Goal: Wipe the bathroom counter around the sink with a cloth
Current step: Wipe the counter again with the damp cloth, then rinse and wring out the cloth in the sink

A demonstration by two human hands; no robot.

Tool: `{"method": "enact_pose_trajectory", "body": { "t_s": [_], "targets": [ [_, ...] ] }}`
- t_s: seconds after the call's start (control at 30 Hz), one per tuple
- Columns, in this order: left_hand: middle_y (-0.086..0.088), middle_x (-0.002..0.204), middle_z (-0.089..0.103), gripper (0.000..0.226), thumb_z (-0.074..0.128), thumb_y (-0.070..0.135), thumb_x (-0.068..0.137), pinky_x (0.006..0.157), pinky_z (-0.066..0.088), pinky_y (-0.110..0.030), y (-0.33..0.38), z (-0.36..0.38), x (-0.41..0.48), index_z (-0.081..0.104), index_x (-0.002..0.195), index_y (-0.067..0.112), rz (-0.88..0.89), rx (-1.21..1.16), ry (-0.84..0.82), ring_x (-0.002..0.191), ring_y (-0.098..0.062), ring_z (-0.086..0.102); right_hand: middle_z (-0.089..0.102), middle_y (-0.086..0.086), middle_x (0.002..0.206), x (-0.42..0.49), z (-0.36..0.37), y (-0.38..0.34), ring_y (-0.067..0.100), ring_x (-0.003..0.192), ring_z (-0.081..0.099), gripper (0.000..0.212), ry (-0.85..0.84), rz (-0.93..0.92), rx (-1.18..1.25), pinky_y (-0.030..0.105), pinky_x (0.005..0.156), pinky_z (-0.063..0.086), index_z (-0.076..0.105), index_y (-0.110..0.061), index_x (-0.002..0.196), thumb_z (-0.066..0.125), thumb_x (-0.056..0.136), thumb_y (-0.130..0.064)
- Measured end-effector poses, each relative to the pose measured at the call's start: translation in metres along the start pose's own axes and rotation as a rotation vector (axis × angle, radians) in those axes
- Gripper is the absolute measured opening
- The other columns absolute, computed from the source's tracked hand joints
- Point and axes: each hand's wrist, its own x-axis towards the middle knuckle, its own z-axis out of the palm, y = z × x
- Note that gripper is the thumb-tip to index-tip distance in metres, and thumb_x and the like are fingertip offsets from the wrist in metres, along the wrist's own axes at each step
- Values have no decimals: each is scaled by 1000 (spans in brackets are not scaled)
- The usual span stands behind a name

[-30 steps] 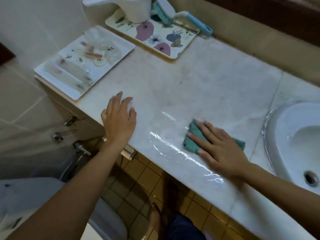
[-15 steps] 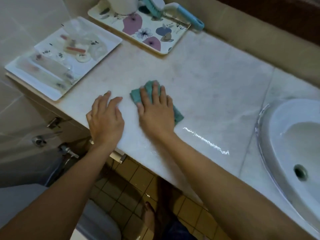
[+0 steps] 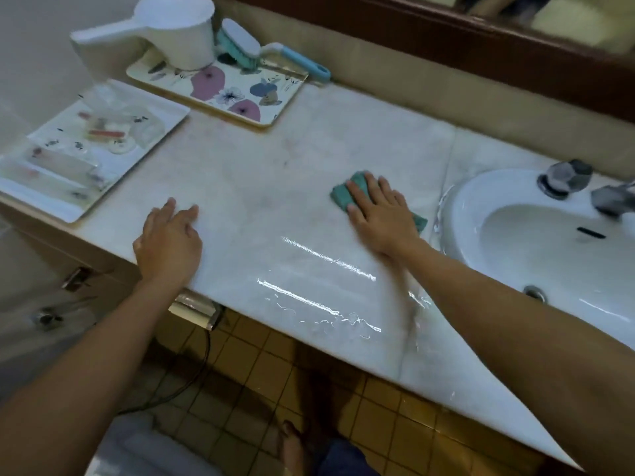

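Note:
A pale marble counter (image 3: pixel 275 159) runs from left to right, with a white sink (image 3: pixel 536 242) set into its right end. My right hand (image 3: pixel 381 214) lies flat on a folded teal cloth (image 3: pixel 343 192), pressing it to the counter just left of the sink rim. Most of the cloth is hidden under the palm; corners stick out at the fingertips and near the wrist. My left hand (image 3: pixel 170 242) rests flat on the counter near its front edge, fingers apart, holding nothing. Wet streaks (image 3: pixel 319 297) shine along the front of the counter.
A floral tray (image 3: pixel 240 97) at the back left carries a white water scoop (image 3: pixel 171 32) and a blue-handled scrub brush (image 3: pixel 261 51). A white tray (image 3: pixel 86 149) of wrapped toiletries sits at the far left. Tap fittings (image 3: pixel 567 178) stand behind the basin. Tiled floor and my foot (image 3: pixel 292 444) lie below.
My right hand has slid the cloth to the right, from beside my left hand to just short of the sink. The left hand has stayed in place.

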Motion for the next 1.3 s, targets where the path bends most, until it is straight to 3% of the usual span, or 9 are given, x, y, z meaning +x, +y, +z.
{"method": "enact_pose_trajectory", "body": {
  "t_s": [0.13, 0.27, 0.47, 0.67, 0.83, 0.93, 1.1, 1.2, 1.3],
  "targets": [
    [-1, 149, 42, 27, 53, 13, 91, 106, 28, -50, 33, -8, -47, 72, 108, 22, 11, -143, 51, 138, -26, 31, 2, 4, 162, -36, -4, 27, 29, 148, 6, 55, 34, 227, 13, 43, 116, 10, 12, -32, 153, 20, 100, -47],
    [1, 138, 52, 28, 54, 6, 86, 99, 38, -40, 88, 22, -117, 74, 97, 23, 231, -382, 62, 128, -23, 41, -9, -1, 162, -133, 11, -42, 22, 148, -5, 57, 17, 80, 59, 40, 118, 6, 6, -37, 153, 18, 99, -51],
    [0, 151, 40, 41, 40, 25, 93, 105, 37, -42, 138, 70, -171, 57, 130, 21, 468, -214, -153, 139, -21, 35, -8, -5, 162, -223, 16, -17, 17, 148, -11, 55, -15, -114, -48, 38, 118, 3, 1, -37, 153, 19, 102, -49],
    [-5, 149, 44, 43, 46, 29, 89, 99, 38, -40, 130, 84, -176, 59, 128, 19, 528, -60, -104, 137, -24, 40, -6, -8, 161, -284, 17, 44, 14, 148, -5, 56, 62, 331, 24, 36, 117, 12, 1, -34, 153, 13, 100, -48],
    [-5, 148, 45, 44, 47, 28, 87, 99, 38, -40, 135, 83, -180, 59, 128, 17, 510, -30, -92, 137, -24, 40, -7, -4, 161, -282, 18, 40, 17, 147, -10, 58, 83, 472, 57, 41, 119, 14, 2, -27, 154, 12, 99, -43],
    [-5, 149, 44, 46, 44, 29, 87, 99, 38, -41, 140, 82, -183, 59, 128, 16, 492, -10, -88, 138, -24, 39, -13, -2, 160, -239, 15, 19, 20, 146, -17, 58, 53, 378, 72, 41, 120, 7, -1, -26, 154, 18, 101, -40],
    [-3, 151, 42, 49, 40, 34, 88, 101, 37, -45, 136, 79, -181, 56, 132, 18, 491, -17, -114, 139, -23, 37, -3, -2, 162, -180, 7, 0, 21, 149, -4, 57, 13, 115, 96, 41, 118, 9, 12, -28, 154, 27, 101, -41],
    [-3, 149, 44, 42, 48, 29, 89, 104, 34, -48, 145, 79, -184, 57, 129, 19, 421, -61, -109, 137, -25, 38, -4, -4, 162, -210, 11, 18, 20, 149, -4, 59, -7, 46, 124, 40, 118, 7, 11, -32, 153, 30, 99, -46],
    [-6, 145, 46, 36, 59, 14, 83, 104, 31, -51, 170, 80, -187, 62, 119, 15, 208, -158, -96, 132, -30, 40, 3, -1, 162, -271, 13, 65, 23, 149, 3, 57, -5, -245, 16, 41, 116, 12, 12, -33, 153, 29, 101, -47]
  ]
}}
